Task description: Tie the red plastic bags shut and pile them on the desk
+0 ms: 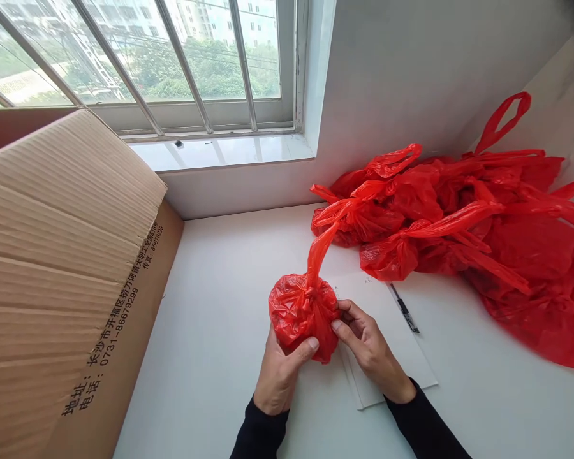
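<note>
A small red plastic bag [301, 312], knotted at the top with its long handles sticking up, is between my two hands above the white table. My left hand [283, 366] grips its lower left side, the thumb pressed on the front and the other fingers hidden behind it. On the right side, my right hand [366, 341] pinches the bag's edge between thumb and fingertips. What lies inside the bag is hidden; its shape is rounded. Under and beside my right hand are white paper sheets [402, 370] with a black pen [404, 308] on them.
Several more knotted red bags [440, 217] are heaped at the back right against the wall. A large open cardboard box [76, 255] with printed text stands on the left. Behind the white table [210, 306] is a barred window [196, 64] with a sill.
</note>
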`<state>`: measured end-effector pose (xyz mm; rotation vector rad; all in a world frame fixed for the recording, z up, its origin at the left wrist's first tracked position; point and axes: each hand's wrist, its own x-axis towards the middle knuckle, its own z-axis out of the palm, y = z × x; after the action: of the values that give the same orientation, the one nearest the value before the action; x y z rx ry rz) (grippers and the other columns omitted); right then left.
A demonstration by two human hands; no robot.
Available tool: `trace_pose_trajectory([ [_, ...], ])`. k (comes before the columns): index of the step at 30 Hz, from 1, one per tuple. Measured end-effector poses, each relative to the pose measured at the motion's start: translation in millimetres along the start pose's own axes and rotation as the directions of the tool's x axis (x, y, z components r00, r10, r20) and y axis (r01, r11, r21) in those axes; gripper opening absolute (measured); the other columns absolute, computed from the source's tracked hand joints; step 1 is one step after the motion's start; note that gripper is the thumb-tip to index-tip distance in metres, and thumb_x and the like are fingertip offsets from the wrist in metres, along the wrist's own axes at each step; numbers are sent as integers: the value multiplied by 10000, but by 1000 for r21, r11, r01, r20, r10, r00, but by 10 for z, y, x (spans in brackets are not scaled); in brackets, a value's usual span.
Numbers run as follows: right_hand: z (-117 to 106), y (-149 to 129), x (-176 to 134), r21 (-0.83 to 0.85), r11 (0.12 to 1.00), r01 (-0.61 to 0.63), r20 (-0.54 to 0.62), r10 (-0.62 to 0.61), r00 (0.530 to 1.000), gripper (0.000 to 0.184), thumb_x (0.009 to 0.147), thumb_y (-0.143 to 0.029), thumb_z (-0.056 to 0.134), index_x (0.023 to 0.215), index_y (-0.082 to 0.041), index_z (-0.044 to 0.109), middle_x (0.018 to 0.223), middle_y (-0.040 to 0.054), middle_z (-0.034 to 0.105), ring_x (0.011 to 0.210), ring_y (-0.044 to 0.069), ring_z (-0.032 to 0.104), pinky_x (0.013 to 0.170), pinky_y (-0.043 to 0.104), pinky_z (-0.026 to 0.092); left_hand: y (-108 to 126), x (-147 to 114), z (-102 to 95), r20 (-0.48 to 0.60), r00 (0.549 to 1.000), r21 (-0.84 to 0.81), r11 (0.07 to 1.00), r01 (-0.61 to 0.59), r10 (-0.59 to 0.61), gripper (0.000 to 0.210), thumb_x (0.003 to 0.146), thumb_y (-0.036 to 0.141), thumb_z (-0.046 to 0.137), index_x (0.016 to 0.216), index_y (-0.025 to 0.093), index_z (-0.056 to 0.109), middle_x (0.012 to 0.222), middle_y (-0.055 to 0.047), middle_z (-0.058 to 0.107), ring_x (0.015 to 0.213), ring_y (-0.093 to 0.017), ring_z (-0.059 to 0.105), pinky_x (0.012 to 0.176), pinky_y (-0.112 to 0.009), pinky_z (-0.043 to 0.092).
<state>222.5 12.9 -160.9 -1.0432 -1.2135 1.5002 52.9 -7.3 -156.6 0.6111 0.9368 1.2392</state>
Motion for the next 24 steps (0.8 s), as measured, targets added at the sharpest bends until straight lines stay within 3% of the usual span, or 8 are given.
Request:
trace_pose_trajectory([
  [4, 23, 13, -1, 60, 998, -25, -95, 31, 995, 302, 983, -419, 624, 1244, -270, 592, 1111, 57, 660, 1006, 224, 625, 896, 353, 525, -1, 16, 26, -84, 995, 1, 999, -50, 50, 678, 743, 293, 855, 1349, 237, 555, 1344, -125, 671, 1289, -375, 585, 1089, -511, 474],
  [9, 34, 78, -31, 81, 996, -37, -2, 37, 999, 562, 924, -355, 717, 1420, -323, 454, 1229, 57, 629, 1073, 230, 621, 990, 397, 508, -28, 22, -7, -23, 998, 7, 998, -59, 59, 629, 762, 303, 821, 1332, 202, 577, 1335, -150, 670, 1273, -387, 592, 1098, -540, 452],
  [14, 0, 42, -63, -11, 998, 55, 1, -55, 999, 288, 939, -335, 681, 1213, -279, 612, 1135, 39, 630, 1072, 226, 597, 978, 350, 478, -89, 39, -81, 11, 994, 96, 990, -107, 107, 643, 717, 305, 850, 1295, 204, 588, 1259, -134, 693, 1185, -355, 625, 1055, -502, 469],
  [17, 8, -10, -72, 186, 983, 6, -10, -5, 1000, 321, 1018, -458, 528, 1279, -280, 584, 1160, 53, 637, 1040, 230, 615, 895, 343, 505, -105, 44, -163, 24, 996, 90, 992, -88, 86, 550, 696, 295, 844, 1189, 205, 619, 1042, -74, 722, 952, -282, 668, 880, -416, 535],
  [20, 3, -25, -60, 296, 952, -75, 40, 66, 997, 379, 1047, -518, 438, 1268, -257, 602, 1111, 65, 666, 975, 228, 635, 812, 329, 517, -96, 30, -223, 126, 990, 126, 989, -77, 61, 516, 674, 303, 829, 1142, 210, 633, 935, -36, 697, 827, -233, 632, 741, -343, 519],
  [24, -34, 10, -36, 190, 980, -67, 47, 59, 997, 206, 974, -404, 647, 1045, -215, 686, 953, 36, 690, 875, 200, 628, 788, 292, 500, -49, -9, -169, 297, 953, 180, 977, -115, 57, 576, 768, 364, 788, 1294, 241, 586, 1232, -84, 676, 1098, -297, 619, 974, -417, 488],
])
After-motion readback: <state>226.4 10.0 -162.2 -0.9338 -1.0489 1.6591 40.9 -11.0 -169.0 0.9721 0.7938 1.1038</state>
